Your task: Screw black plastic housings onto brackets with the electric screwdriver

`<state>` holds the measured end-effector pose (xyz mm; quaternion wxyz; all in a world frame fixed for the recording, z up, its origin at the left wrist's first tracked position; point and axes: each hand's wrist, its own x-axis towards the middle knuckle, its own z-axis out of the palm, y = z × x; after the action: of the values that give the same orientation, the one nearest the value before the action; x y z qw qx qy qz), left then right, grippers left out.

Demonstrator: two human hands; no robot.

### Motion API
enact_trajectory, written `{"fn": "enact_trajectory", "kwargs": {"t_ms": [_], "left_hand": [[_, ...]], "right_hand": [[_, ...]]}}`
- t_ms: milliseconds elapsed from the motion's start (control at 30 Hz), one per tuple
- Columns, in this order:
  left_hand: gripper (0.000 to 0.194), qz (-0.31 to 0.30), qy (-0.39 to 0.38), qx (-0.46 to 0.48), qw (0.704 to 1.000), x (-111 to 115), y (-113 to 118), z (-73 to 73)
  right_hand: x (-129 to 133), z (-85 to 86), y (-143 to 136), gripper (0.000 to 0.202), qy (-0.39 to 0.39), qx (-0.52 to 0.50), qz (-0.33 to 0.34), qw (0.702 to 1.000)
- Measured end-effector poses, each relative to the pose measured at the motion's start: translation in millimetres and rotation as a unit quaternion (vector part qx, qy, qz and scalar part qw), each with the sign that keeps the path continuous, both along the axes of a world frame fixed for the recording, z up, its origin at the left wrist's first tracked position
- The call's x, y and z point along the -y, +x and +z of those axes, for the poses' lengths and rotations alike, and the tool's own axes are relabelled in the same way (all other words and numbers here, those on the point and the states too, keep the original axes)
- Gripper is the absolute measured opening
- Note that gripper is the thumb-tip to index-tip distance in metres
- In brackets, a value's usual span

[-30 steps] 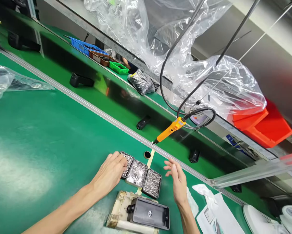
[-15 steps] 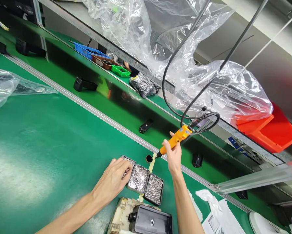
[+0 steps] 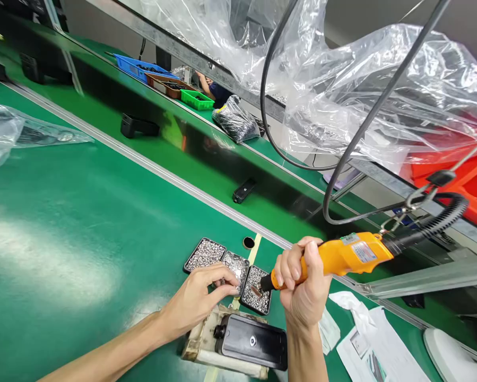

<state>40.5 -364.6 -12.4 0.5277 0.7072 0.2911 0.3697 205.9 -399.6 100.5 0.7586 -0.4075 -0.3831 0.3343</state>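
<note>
R hand [image 3: 305,289] has its grip closed round an orange electric screwdriver [image 3: 334,257], fingers wrapped nr the nose end, prob. for good aim. Tool slants down, bit end over the R metal-parts tray [image 3: 255,309]; can't tell if bit touches the pcs. Its tail hangs from a metal clip [image 3: 415,199], presumably to take wt off the wrist & keep it w/in reach.

L hand [image 3: 200,297] is at the mid parts tray [image 3: 244,277], thumb & fingertips nearly together; small pc in there or not, can't tell. The L parts tray [image 3: 194,252] sits just beside, so all 3 are in a row, prob. for quick picking w/out looking far.

Black housing [image 3: 262,350] lies flat on a taped fixture block [image 3: 198,345], nr side of trays, betw. the forearms; block likely steadies it & keeps it off the green table [image 3: 114,212]. Round neck pts L. Small round black pc [image 3: 248,243] lies beyond trays, next to yellow tape [image 3: 255,249], maybe a position mark.
</note>
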Motion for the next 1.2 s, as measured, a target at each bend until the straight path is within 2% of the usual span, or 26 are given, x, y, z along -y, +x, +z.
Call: {"fn": "enact_trajectory", "kwargs": {"t_ms": [233,733,1033,1200], "left_hand": [[0.006,-0.004,-0.016,0.004,1.0,5,2,-0.6],[0.016,-0.016,-0.066,0.062,0.996,15,10,7.0],[0.016,0.018,-0.071,0.072,0.995,17,12,3.6],[0.027,-0.009,-0.107,0.055,0.993,15,10,1.4]], "right_hand": [[5,-1.2,-9,0.018,0.014,-0.002,0.041,0.999],[7,-7.7,-19,0.018,0.012,0.03,0.08,0.996],[7,-13.8,-20,0.011,0.008,0.059,0.122,0.991],[7,-15.1,-18,0.013,0.001,0.067,0.134,0.989]]}}
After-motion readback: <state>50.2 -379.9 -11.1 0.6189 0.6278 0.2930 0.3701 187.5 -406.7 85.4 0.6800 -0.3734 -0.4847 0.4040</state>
